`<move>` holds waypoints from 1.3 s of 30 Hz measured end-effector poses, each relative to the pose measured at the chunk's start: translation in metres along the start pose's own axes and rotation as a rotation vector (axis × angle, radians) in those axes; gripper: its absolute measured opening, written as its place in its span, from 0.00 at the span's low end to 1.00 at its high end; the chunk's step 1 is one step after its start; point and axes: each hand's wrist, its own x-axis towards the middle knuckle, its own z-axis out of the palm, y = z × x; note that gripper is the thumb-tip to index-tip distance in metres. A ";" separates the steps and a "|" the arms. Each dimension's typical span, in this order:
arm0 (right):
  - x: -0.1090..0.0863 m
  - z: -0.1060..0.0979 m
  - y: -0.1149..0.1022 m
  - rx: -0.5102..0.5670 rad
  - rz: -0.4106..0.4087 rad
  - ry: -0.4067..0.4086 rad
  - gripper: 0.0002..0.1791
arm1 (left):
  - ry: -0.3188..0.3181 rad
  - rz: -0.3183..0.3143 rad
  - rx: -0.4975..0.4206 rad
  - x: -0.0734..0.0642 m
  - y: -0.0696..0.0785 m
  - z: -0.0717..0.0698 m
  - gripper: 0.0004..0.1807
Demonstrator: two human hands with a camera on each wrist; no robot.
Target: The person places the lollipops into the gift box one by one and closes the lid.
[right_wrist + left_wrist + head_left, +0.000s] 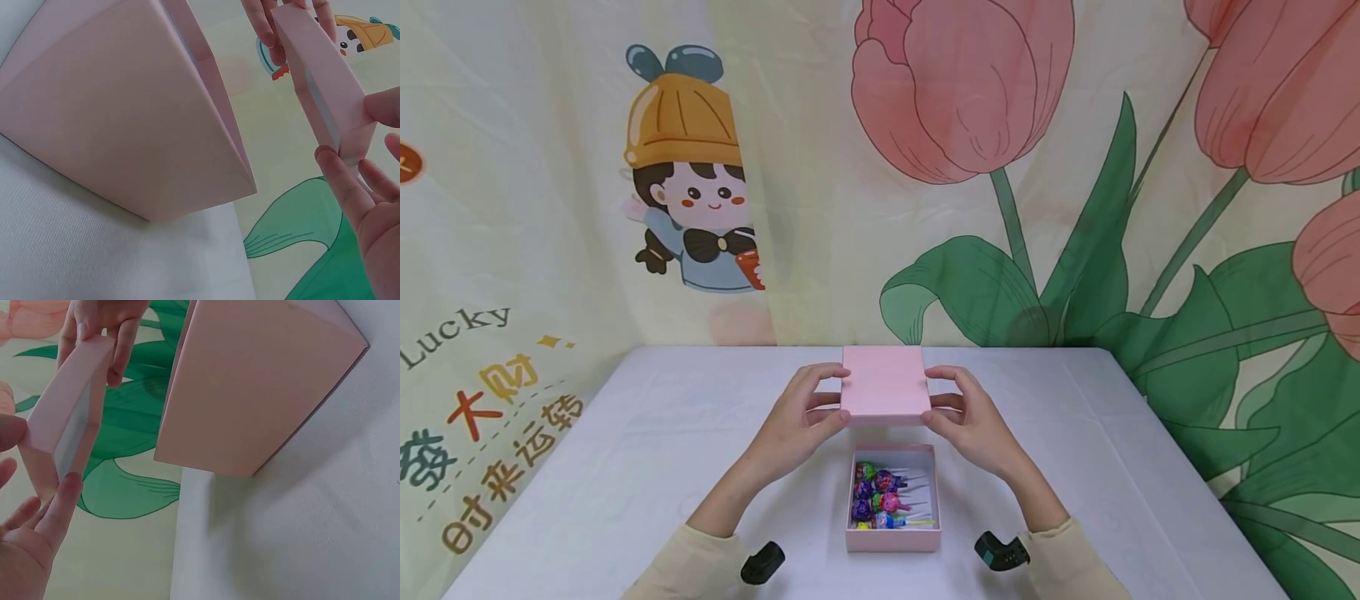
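Note:
A pink box lid (886, 383) is held up beyond the box, level in the air. My left hand (805, 410) grips its left side between thumb and fingers, and my right hand (967, 412) grips the right side the same way. Both wrist views show the lid's hollow underside and the hands at its two ends. Below it, nearer to me, the open pink box (892, 542) stands on the table. Several lollipops (880, 497) in bright wrappers lie inside it, their white sticks pointing right.
A white cloth covers the table (700, 433). Behind its far edge hangs a curtain (808, 167) printed with tulips and a cartoon child. Black wrist cameras (763, 563) sit by both sleeves, on either side of the box.

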 end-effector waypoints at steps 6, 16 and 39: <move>-0.001 -0.002 0.000 0.005 0.033 -0.016 0.44 | -0.026 -0.038 -0.037 -0.003 -0.001 0.000 0.36; -0.005 -0.007 0.000 0.033 0.170 -0.040 0.54 | -0.067 -0.040 -0.118 -0.004 -0.005 -0.001 0.46; -0.023 -0.012 -0.002 0.006 0.261 -0.100 0.53 | -0.129 -0.171 -0.115 -0.014 -0.002 0.008 0.52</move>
